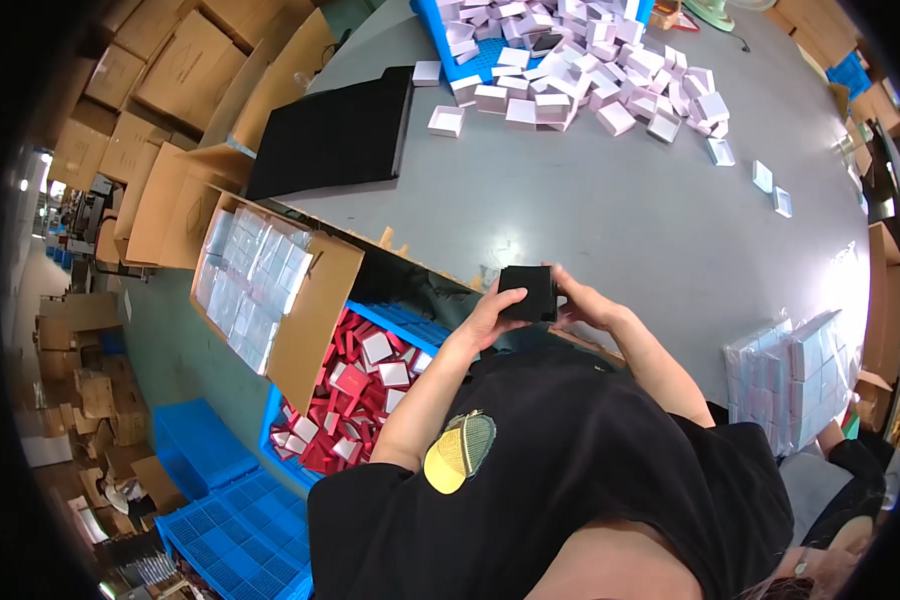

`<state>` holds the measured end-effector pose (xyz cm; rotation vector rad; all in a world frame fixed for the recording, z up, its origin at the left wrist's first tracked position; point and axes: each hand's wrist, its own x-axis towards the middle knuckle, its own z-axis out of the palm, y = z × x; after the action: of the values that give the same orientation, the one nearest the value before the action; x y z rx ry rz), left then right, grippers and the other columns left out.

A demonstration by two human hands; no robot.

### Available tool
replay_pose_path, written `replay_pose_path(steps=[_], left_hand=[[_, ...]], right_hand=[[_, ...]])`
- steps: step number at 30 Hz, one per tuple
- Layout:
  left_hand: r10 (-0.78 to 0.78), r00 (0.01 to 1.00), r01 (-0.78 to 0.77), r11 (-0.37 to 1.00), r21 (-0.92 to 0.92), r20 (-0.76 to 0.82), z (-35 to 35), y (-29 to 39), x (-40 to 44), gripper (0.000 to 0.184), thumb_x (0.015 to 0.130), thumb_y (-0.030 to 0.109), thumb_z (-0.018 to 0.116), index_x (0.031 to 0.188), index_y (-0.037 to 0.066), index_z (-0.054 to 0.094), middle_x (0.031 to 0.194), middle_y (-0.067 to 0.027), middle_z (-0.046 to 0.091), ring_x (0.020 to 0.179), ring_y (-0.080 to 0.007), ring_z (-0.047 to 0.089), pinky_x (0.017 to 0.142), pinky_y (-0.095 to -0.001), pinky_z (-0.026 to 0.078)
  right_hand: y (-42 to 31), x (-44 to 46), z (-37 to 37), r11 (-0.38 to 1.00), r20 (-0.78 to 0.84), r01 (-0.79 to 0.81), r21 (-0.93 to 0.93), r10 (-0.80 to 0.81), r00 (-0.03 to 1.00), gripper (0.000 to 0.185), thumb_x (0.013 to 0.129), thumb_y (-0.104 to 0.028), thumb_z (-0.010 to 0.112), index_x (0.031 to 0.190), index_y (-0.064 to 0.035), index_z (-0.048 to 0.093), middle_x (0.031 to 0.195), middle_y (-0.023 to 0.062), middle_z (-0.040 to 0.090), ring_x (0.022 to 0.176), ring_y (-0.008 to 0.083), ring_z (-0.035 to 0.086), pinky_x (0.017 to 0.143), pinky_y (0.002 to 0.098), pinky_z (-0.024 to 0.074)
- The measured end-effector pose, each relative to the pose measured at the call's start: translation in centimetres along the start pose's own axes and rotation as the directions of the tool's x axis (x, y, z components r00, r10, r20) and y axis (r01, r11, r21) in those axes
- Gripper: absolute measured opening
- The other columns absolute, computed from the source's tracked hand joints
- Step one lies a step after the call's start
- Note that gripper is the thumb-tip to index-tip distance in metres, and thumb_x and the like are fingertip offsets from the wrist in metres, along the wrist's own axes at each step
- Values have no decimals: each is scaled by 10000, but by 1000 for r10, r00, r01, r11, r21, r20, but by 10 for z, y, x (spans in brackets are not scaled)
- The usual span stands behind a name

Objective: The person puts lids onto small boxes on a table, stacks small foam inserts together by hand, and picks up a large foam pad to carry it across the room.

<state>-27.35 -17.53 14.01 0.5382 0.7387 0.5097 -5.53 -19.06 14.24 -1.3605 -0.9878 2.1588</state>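
Observation:
Close in front of my body, at the near edge of the grey table [580, 215], is a small black square block [530, 292]. Whether it is one piece or a stack of thin pads I cannot tell. My left hand [487, 316] grips it from the left, the thumb lying over its top face. On the opposite side my right hand [588, 303] is closed against the block's right edge, with some fingertips hidden behind it. Toward the back lie many small white and pale pink box parts [570, 85], some spilling from a blue crate [490, 62].
A black sheet [335, 140] lies at the table's left. Below are an open carton [315, 320] of wrapped pale blue boxes and a blue crate [402, 325] of red and white box parts. Wrapped boxes [790, 375] stand at right, near another person's arm [860, 455].

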Motion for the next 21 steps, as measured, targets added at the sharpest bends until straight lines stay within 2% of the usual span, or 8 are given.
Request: replay_pose_path(steps=[2, 6, 8, 10, 11, 14, 16, 21], left_hand=[[23, 999, -25, 999, -48, -40, -17, -4, -10, 569, 857, 289, 654, 1354, 146, 418, 1237, -77, 555, 1120, -213, 576, 896, -421, 510], [49, 991, -58, 996, -67, -128, -45, -10, -25, 540, 902, 297, 627, 1354, 153, 370, 1282, -83, 500, 1149, -224, 548, 865, -444, 523], [109, 974, -113, 994, -11, -199, -45, -9, -31, 571, 903, 312, 628, 1373, 169, 338, 1315, -84, 465, 1158, -224, 537, 842, -436, 526], [157, 946, -119, 982, 146, -285, -50, -6, -34, 867, 824, 414, 709, 1483, 166, 203, 1336, -112, 452, 1193, -224, 509, 894, -437, 484], [193, 931, -131, 969, 210, -311, -46, 4, -41, 903, 813, 424, 719, 1491, 149, 191, 1342, -123, 447, 1207, -230, 499, 915, -424, 475], [327, 894, -217, 914, 342, -306, -59, 12, -39, 951, 800, 434, 727, 1502, 96, 180, 1382, -156, 410, 1256, -256, 460, 991, -393, 428], [315, 908, -213, 915, 343, -277, -68, 18, -38, 938, 807, 429, 720, 1518, 169, 165, 1408, -139, 378, 1265, -275, 447, 969, -459, 437], [280, 913, -196, 939, 282, -296, -73, 33, -38, 983, 827, 435, 700, 1528, 56, 124, 1467, -183, 334, 1338, -267, 376, 1083, -395, 324]], right_hand=[[-35, -2, 22, 900, -46, -166, -404, 161, 986, 962, 860, -778, 386, 1528, -112, 192, 1326, 200, 512, 1057, 268, 583, 857, 344, 507], [-27, 43, 31, 722, 20, -18, -692, 43, 999, 962, 870, -748, 406, 1545, -127, 114, 1379, 253, 470, 1294, 349, 452, 1080, 427, 353], [-27, 54, 44, 865, 50, 31, -501, -7, 999, 1025, 818, -736, 516, 1528, -92, 155, 1416, 217, 437, 1371, 338, 353, 1118, 431, 294], [-28, 57, 64, 938, 38, 86, -336, -78, 996, 1018, 814, -684, 589, 1528, -96, 162, 1464, 186, 383, 1387, 315, 322, 1122, 417, 285], [-20, 64, 68, 998, 89, 54, -37, -51, 995, 994, 815, -563, 684, 1529, -107, 165, 1489, 156, 328, 1394, 285, 292, 1133, 409, 261], [-5, 78, 86, 945, 102, 178, 273, -213, 972, 959, 834, -489, 703, 1531, -116, 161, 1458, 145, 351, 1369, 276, 319, 1126, 406, 269], [0, 90, 88, 922, 86, 172, 348, -214, 973, 853, 837, -434, 722, 1477, -108, 263, 1383, 126, 424, 1320, 258, 379, 1098, 408, 316], [1, 117, 71, 887, 70, 90, 453, -136, 988, 713, 832, -364, 744, 1380, -100, 371, 1298, 93, 496, 1236, 216, 476, 1039, 403, 414]])
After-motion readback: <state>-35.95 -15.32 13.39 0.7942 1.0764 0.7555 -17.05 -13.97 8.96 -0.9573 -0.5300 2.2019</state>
